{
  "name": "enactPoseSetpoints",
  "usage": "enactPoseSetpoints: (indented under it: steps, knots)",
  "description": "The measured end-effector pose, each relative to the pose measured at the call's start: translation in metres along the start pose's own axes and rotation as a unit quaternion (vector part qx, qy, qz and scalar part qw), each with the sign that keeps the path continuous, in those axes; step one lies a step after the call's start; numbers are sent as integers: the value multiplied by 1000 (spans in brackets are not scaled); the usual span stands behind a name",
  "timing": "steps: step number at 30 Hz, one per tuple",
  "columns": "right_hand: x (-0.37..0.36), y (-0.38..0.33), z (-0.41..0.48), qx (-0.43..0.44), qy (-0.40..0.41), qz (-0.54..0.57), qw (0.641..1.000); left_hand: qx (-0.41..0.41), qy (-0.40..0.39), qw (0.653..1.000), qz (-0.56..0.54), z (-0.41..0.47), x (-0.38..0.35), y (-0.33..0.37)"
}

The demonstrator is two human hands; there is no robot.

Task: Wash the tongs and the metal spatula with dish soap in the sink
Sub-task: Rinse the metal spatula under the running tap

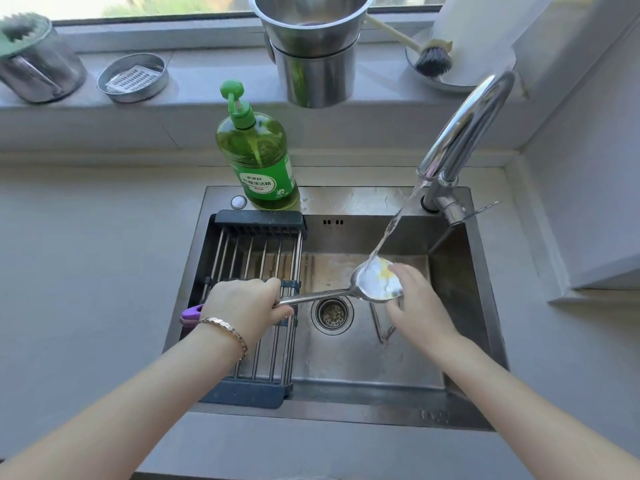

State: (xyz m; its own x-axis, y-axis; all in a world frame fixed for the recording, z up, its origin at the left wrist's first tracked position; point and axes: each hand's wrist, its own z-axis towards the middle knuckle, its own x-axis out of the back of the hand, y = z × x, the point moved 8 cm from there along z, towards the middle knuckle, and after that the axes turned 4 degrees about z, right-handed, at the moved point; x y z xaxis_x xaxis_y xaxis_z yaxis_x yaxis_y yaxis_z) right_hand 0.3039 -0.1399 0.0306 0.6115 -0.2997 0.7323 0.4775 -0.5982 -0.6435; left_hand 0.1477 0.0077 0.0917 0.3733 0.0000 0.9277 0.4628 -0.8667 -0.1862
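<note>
Over the sink, left hand gripping spatula, right hand grip unclear, tongs half-hidden.

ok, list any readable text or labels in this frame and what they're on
"柠檬洗洁精" (best reading, soft focus): large line on the green label of the dish soap bottle.
Smaller line above it, and the print down the label's right edge: too blurred to read.
Embossed mark on the sink's front rim: unreadable.
No other text visible.

Left of steel sink basin blocked by dark-framed steel-rod rack; curved chrome faucet overhanging right rear; open before round drain.
</note>
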Motion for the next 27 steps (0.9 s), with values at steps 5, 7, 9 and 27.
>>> enactPoseSetpoints:
  steps: [5,7,9,27]
  knots:
    - [-44,-3,0,84,-93,-260,957,-31,137,990,-22,-10,14,4]
    - [-46,-16,-3,156,-88,-292,940,-22,161,987,-4,-13,15,0]
    - [-32,-20,7,164,-58,-283,943,-14,171,985,-5,-16,15,-2]
    - [-15,-14,24,113,-54,-287,950,-19,192,981,13,-19,30,4]
